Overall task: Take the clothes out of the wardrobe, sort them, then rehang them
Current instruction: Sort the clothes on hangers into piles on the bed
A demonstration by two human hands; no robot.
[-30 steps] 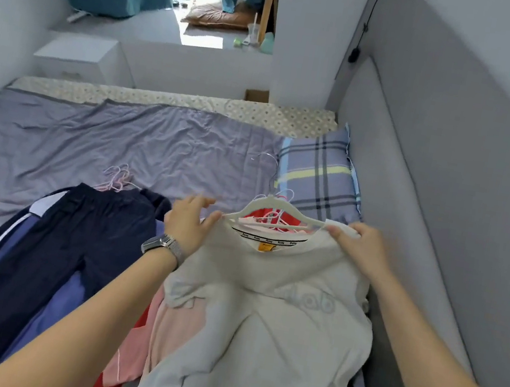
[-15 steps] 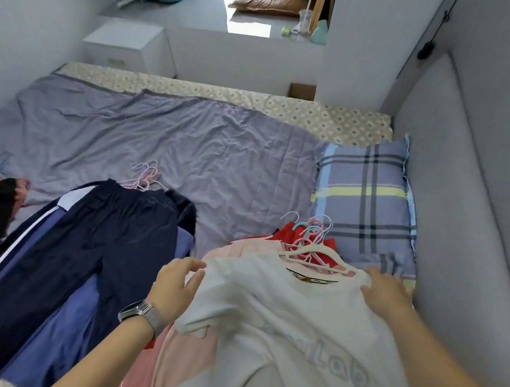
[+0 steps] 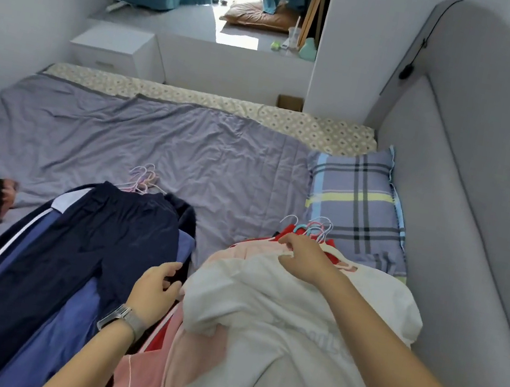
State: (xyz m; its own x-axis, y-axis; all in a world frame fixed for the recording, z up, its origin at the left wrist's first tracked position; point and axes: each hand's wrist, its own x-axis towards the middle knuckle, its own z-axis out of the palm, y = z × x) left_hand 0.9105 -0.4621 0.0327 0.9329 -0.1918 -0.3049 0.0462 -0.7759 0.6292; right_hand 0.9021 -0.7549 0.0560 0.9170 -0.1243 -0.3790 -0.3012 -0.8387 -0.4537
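1. two piles lie on the bed (image 3: 160, 143) in front of us: a white t-shirt (image 3: 292, 328) tops the right pile, dark navy trousers (image 3: 111, 237) top the left one.
2. the white t-shirt runs lengthwise away from us, its collar and the bunch of hangers (image 3: 317, 229) at the far end, just beside the plaid pillow (image 3: 357, 197); the hem comes back toward our body.
3. our right hand (image 3: 305, 259) is the nearer one to that far end. it rests on the collar area, fingers bent toward the hanger hooks; we cannot tell whether it actually grips a hanger or only presses the cloth.
4. our left hand (image 3: 154, 294) sits in the gap between the piles, touching the near left edge of the shirt, fingers loosely curled and holding nothing we can make out.
5. the right forearm stretches long over the shirt; the left arm is bent and closer in.
6. we judge the next move turns on the hanger end, so the right hand would lead.
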